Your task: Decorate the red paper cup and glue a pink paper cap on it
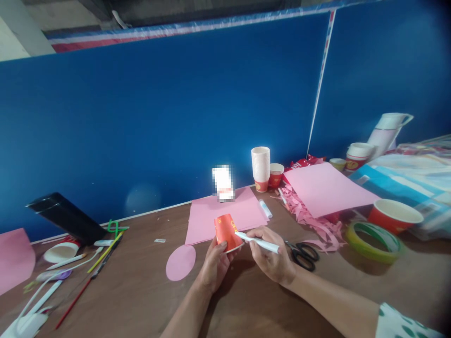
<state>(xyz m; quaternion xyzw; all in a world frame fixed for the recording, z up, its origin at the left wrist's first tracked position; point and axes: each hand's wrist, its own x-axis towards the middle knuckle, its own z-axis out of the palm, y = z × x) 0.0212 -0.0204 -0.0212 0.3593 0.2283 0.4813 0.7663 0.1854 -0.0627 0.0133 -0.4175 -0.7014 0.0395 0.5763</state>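
Cup point(225, 231) tilts in left hand point(215, 266) beside 1 pen point(262, 243).

Craft workspace, blue partition point(169, 122), pink paper point(327, 188), scissors point(294, 250), tape roll point(371, 254)

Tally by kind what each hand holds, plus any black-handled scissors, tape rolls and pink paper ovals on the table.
Red paper cup, in the left hand: 1
White pen, in the right hand: 1
Black-handled scissors: 1
Yellow-green tape roll: 1
Pink paper oval: 1
Total: 5
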